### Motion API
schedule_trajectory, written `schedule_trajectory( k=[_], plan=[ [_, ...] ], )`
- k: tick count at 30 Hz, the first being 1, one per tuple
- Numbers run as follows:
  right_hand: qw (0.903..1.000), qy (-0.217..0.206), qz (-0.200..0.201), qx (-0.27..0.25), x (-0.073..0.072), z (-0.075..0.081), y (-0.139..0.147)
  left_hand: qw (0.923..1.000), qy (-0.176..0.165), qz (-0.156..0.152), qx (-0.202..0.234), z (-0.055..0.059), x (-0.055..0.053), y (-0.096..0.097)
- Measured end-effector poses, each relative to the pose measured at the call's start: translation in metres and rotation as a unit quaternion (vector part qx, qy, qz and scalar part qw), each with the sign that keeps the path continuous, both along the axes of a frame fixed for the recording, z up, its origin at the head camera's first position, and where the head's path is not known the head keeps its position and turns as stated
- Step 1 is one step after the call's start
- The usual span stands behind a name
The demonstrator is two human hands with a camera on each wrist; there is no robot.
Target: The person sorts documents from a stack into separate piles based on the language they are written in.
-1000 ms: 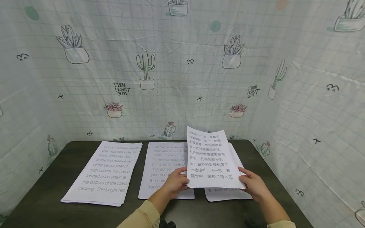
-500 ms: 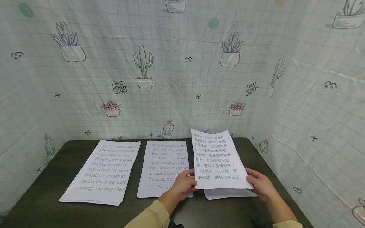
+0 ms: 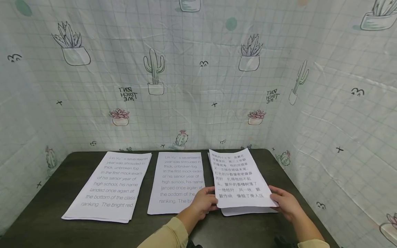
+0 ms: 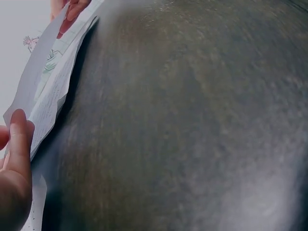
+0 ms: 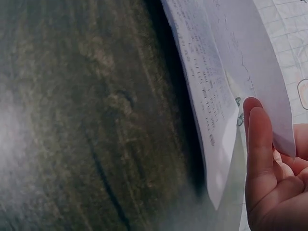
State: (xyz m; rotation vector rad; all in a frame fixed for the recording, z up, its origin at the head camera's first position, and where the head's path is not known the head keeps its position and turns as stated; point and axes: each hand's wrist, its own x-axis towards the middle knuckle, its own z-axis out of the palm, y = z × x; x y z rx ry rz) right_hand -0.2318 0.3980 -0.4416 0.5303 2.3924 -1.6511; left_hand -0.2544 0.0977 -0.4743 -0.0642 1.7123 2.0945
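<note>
A white sheet of paper [image 3: 235, 181] with printed Chinese text is pinched along its two sides near the front corners. My left hand [image 3: 202, 204] grips its left edge, and my right hand [image 3: 286, 202] grips the right edge, thumbs on top. Beneath it lies the right paper stack [image 3: 248, 211], mostly covered; a gap between the sheet and the stack's printed top page [image 5: 202, 77] shows in the right wrist view. From the left wrist, the left fingers [image 4: 20, 144] are seen supporting the sheet's underside.
A middle paper stack [image 3: 176, 182] with English text lies just left, partly overlapped by the left hand. Farther left is another English-text stack [image 3: 108, 187], its edges slightly uneven. The dark table [image 3: 93, 234] meets a cactus-print cloth [image 3: 186, 86] at the back and sides.
Both hands have moved right and slightly down with the sheet, bringing it from between the middle and right stacks to over the right stack. The view has shifted slightly.
</note>
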Motion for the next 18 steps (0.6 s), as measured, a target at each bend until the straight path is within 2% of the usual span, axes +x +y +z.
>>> schedule_trajectory(
  k=[6, 13, 18],
  plan=[
    [0.9999, -0.005, -0.008, 0.01, -0.001, -0.005, -0.0002, 0.9999, -0.011, -0.006, -0.003, -0.0035, 0.0002, 0.0004],
    [0.9988, -0.016, -0.029, 0.037, -0.0009, -0.0085, -0.0027, 0.9999, -0.008, -0.014, -0.005, -0.0016, 0.0031, -0.0035],
    [0.9981, -0.016, -0.046, 0.038, 0.0001, -0.0073, -0.0032, 0.9997, -0.012, -0.017, -0.014, 0.0009, 0.0037, -0.0071]
  ],
)
